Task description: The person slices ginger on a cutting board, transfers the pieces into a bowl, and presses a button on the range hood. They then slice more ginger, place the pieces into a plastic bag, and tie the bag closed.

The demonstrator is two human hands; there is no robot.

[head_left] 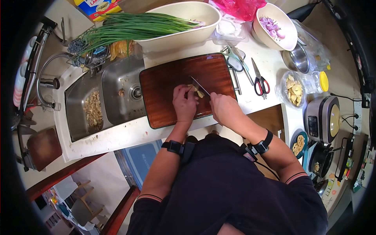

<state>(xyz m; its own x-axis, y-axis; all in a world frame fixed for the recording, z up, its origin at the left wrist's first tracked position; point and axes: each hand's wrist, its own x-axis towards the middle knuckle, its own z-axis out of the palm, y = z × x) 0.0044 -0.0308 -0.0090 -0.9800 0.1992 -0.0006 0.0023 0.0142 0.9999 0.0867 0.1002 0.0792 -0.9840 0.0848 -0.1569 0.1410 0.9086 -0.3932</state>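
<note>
A kitchen knife (pixel 200 85) is gripped in my right hand (pixel 225 108), its thin blade angled up and left over the brown wooden cutting board (pixel 164 84). The fingers of my left hand (pixel 185 103) are curled and pressed on a small pale yellow piece of what looks like ginger (pixel 200 94), right beside the blade. Fingers partly cover the piece, so its full shape is hidden. A cut face shows toward the knife.
Left of the board is a double sink (pixel 117 78) with brown scraps. Behind stand a tub of green onions (pixel 150 26) and a bowl of shallots (pixel 284 23). To the right lie scissors (pixel 260 80), a bowl of pale yellow slices (pixel 293 91) and a rice cooker (pixel 322 119).
</note>
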